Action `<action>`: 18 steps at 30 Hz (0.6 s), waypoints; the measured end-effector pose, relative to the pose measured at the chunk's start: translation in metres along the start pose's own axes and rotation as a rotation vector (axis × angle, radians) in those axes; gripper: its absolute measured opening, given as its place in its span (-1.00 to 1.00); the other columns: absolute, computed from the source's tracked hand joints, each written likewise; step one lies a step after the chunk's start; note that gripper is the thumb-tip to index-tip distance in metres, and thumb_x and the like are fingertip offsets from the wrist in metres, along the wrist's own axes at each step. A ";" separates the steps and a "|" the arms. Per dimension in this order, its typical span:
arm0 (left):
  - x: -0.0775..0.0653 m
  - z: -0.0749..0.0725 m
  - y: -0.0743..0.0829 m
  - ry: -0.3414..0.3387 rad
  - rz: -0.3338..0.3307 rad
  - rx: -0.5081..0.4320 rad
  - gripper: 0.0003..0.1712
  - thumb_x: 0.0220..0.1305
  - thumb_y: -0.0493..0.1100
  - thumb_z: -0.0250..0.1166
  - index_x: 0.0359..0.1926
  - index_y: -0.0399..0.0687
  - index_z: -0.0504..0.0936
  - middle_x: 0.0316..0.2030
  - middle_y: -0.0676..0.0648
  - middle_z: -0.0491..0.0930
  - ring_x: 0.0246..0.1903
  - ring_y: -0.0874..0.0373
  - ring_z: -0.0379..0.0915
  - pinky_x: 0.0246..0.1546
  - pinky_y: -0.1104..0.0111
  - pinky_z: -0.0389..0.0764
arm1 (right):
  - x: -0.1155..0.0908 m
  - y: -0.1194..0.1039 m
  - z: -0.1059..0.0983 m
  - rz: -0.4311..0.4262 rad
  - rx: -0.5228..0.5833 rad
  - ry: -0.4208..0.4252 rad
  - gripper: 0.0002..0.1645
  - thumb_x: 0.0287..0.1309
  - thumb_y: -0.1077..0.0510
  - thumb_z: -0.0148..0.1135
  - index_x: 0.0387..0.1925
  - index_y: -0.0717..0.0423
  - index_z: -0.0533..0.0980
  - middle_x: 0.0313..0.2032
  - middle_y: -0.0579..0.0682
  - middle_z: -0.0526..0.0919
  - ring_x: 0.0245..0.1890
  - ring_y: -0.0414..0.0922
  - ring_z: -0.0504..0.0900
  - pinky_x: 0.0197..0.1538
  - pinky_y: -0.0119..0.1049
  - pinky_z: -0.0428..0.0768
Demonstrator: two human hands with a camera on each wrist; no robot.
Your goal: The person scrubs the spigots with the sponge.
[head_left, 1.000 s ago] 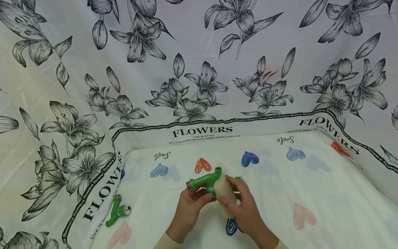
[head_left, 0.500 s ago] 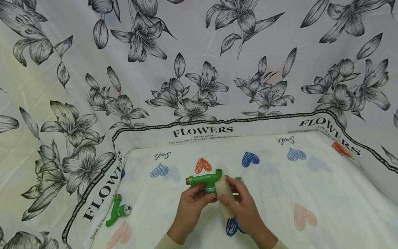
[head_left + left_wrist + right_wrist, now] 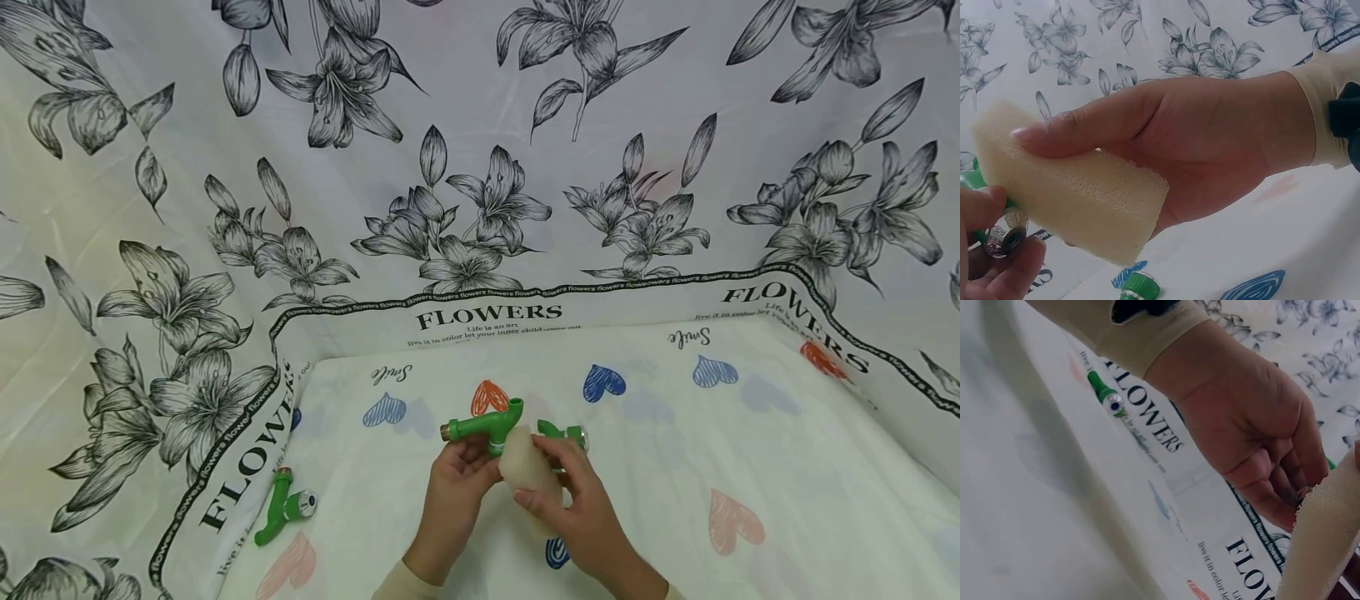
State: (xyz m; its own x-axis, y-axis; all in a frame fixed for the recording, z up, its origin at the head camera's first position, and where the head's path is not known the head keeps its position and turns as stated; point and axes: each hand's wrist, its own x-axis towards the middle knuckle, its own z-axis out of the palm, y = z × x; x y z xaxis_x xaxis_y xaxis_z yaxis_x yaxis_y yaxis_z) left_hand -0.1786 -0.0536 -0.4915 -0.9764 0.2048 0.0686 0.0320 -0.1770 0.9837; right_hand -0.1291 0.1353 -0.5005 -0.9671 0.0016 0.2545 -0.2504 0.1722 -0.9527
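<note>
In the head view, my left hand [image 3: 456, 504] grips a green tap [image 3: 480, 425] whose brass-coloured threaded end points left. My right hand [image 3: 588, 508] holds a cream block of sponge [image 3: 527, 467], thumb on its near face, against or just beside the tap's lower part. From the left wrist, the tap's silvery knob [image 3: 1007, 232] shows between my left fingers, next to the sponge [image 3: 1085, 187]. The right wrist view has my left hand [image 3: 1247, 419] with its fingers curled and the sponge [image 3: 1322, 544] at lower right; most of the tap is hidden there.
A second green tap [image 3: 281, 510] lies on the cloth at the left. Another green tap [image 3: 564, 432] lies just beyond my right hand, partly covered by it. The white heart-printed cloth [image 3: 652, 467] covers the surface, and flower-printed fabric [image 3: 480, 108] rises behind.
The held tap has shifted slightly left. The sponge has moved left and now covers more of the tap's lower part; more of the tap beyond my right hand shows.
</note>
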 end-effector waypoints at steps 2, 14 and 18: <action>0.000 0.000 0.000 -0.001 0.008 -0.017 -0.45 0.38 -0.39 0.47 0.32 -0.44 0.53 0.18 -0.33 0.65 0.12 -0.08 0.69 0.08 0.18 0.76 | 0.000 0.000 0.001 -0.003 0.001 0.000 -0.27 0.33 0.05 0.59 0.45 -0.24 0.51 0.31 -0.15 0.53 0.18 0.02 0.56 0.17 -0.14 0.67; -0.003 -0.004 0.003 -0.117 0.063 0.008 -0.54 0.45 -0.36 0.44 0.33 -0.28 0.65 0.16 -0.28 0.60 0.01 -0.05 0.72 0.07 0.12 0.77 | 0.003 0.004 0.000 0.007 -0.005 0.014 -0.29 0.34 0.04 0.59 0.45 -0.18 0.51 0.27 -0.16 0.56 0.15 0.03 0.57 0.14 -0.14 0.67; -0.006 -0.003 0.005 -0.199 0.084 -0.006 -0.52 0.52 -0.37 0.37 0.38 -0.32 0.55 0.20 -0.33 0.56 0.04 -0.07 0.71 0.08 0.04 0.76 | 0.008 0.009 -0.005 0.013 0.007 0.035 -0.31 0.38 0.06 0.54 0.46 -0.09 0.50 0.24 -0.12 0.56 0.14 0.05 0.58 0.14 -0.17 0.68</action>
State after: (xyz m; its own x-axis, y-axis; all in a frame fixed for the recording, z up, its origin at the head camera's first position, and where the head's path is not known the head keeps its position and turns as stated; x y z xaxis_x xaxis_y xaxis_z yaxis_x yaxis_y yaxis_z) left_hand -0.1737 -0.0584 -0.4872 -0.9090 0.3745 0.1828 0.1101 -0.2071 0.9721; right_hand -0.1390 0.1418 -0.5059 -0.9681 0.0380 0.2476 -0.2383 0.1648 -0.9571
